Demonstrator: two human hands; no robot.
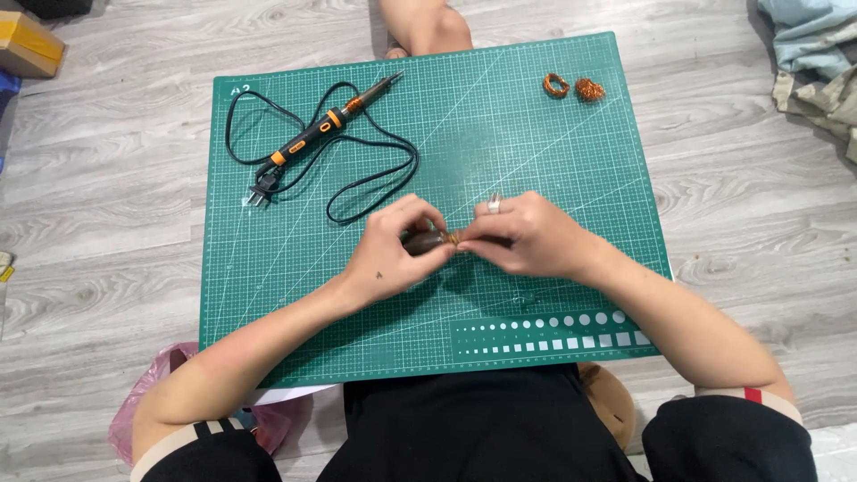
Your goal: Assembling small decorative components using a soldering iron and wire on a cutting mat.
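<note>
My left hand [393, 253] and my right hand [527, 234] meet over the middle of a green cutting mat [536, 152]. Together they pinch a small dark object with copper wire [442, 239] at its end; my left fingers hold the dark body, my right fingertips grip the copper part. Most of the object is hidden by my fingers. A ring sits on a finger of my right hand.
A black and orange soldering iron [326, 125] with its looped cord and plug lies at the mat's far left. Two small copper wire coils [571, 87] rest at the far right. A pink plastic bag [156, 375], a cardboard box [27, 43] and crumpled cloth [817, 54] lie on the wooden floor.
</note>
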